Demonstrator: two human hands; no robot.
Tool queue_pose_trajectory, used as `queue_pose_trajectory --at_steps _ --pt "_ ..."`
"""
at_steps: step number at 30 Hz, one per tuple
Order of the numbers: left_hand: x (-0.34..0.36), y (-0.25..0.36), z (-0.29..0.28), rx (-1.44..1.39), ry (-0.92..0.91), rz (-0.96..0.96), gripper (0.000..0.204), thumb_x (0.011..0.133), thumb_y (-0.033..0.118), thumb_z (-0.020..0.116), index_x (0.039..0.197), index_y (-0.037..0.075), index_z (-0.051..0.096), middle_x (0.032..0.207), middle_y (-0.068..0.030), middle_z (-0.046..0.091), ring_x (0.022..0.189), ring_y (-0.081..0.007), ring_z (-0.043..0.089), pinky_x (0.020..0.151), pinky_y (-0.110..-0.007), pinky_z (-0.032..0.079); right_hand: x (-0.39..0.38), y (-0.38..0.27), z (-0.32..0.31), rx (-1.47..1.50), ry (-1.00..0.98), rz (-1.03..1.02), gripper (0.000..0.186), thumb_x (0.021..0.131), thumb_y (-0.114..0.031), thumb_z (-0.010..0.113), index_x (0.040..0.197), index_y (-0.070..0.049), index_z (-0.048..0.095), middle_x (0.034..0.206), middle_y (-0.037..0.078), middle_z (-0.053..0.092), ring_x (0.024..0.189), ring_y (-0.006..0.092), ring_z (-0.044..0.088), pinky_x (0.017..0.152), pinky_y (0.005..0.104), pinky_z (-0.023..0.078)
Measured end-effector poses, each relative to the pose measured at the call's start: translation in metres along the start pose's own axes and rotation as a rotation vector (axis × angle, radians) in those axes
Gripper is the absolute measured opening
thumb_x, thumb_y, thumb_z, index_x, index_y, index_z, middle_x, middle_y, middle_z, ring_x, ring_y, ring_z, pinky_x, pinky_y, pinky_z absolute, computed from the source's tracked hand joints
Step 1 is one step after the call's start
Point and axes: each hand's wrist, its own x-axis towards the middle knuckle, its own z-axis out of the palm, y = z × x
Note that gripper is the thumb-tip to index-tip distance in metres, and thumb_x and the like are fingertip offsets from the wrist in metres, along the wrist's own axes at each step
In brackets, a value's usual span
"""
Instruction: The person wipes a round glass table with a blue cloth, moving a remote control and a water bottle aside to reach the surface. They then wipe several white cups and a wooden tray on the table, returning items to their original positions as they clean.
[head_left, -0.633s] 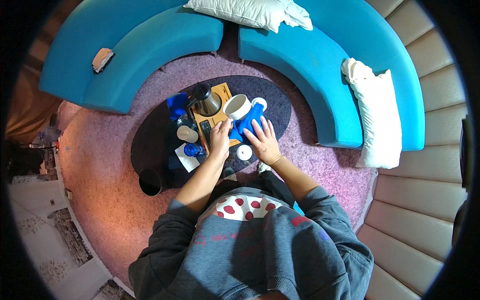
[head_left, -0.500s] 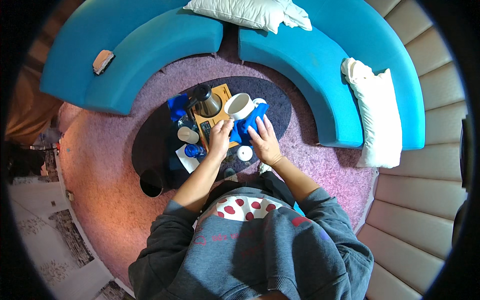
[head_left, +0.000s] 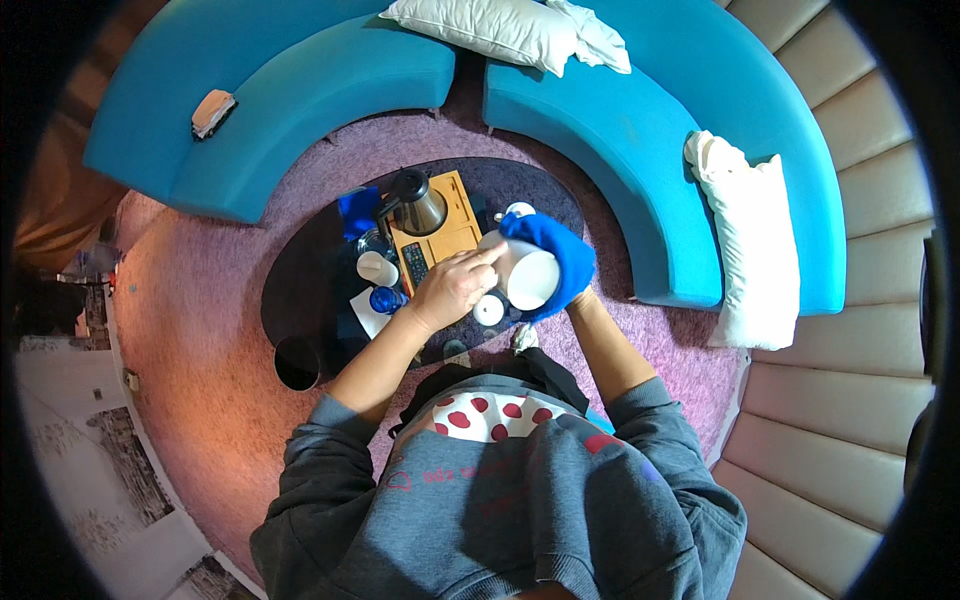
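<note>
A white cylindrical container is tilted above the table's near right part, its round end turned toward me. My left hand grips its left edge, fingers stretched along the rim. Around the container's far and right sides wraps a blue cloth. My right hand presses this cloth against the container from the right; the cloth covers most of its fingers. Just below the container stands a small white round item. A white cup shows behind the cloth.
On the dark oval table, a wooden tray carries a steel kettle. Left of it are another blue cloth, a cream cup and a blue glass. A curved turquoise sofa with white pillows lies beyond.
The container has moved right and nearer, turning so its round end faces me instead of its opening. The blue cloth now wraps its far right side, and my left hand has come onto its rim.
</note>
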Motion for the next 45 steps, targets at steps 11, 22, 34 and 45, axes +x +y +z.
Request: queue_pose_trajectory --at_steps 11,22,34,45 --pt "-0.017 -0.016 -0.009 -0.035 -0.361 0.110 0.010 0.073 0.005 0.058 0.082 0.009 0.061 0.085 -0.0049 0.062 0.078 -0.0233 0.060 0.069 -0.032 0.051 -0.028 0.027 0.025 -0.225 -0.406 -0.041 0.055 0.065 -0.026 0.071 0.114 -0.009 0.054 0.108 0.016 0.058 0.097 0.0315 0.059 0.082 0.0368 0.048" --pt "-0.013 -0.006 -0.005 -0.077 -0.339 0.193 0.015 0.070 0.003 0.059 0.083 0.008 0.062 0.090 -0.0043 0.064 0.083 -0.0223 0.061 0.073 -0.032 0.051 -0.029 0.055 0.046 0.008 -0.564 0.257 0.032 0.078 -0.015 0.062 0.108 -0.006 0.056 0.095 0.011 0.063 0.087 0.0214 0.062 0.073 0.0327 0.050" --pt "-0.039 -0.026 0.027 -0.094 -0.234 0.005 0.013 0.067 0.005 0.063 0.078 0.008 0.057 0.084 -0.0041 0.053 0.078 -0.0233 0.059 0.067 -0.033 0.051 -0.050 0.058 0.031 0.164 -0.489 0.082 0.048 0.074 -0.022 0.066 0.116 -0.005 0.054 0.118 0.016 0.054 0.103 0.0244 0.055 0.088 0.0327 0.044" --pt "-0.105 -0.067 0.124 -0.332 0.054 -0.515 0.007 0.072 0.005 0.062 0.076 0.008 0.058 0.080 -0.0043 0.056 0.070 -0.0252 0.060 0.059 -0.033 0.049 -0.083 0.149 0.068 0.055 -0.297 0.561 0.022 0.081 -0.023 0.056 0.098 -0.010 0.062 0.090 0.006 0.063 0.078 0.0155 0.061 0.067 0.0274 0.049"
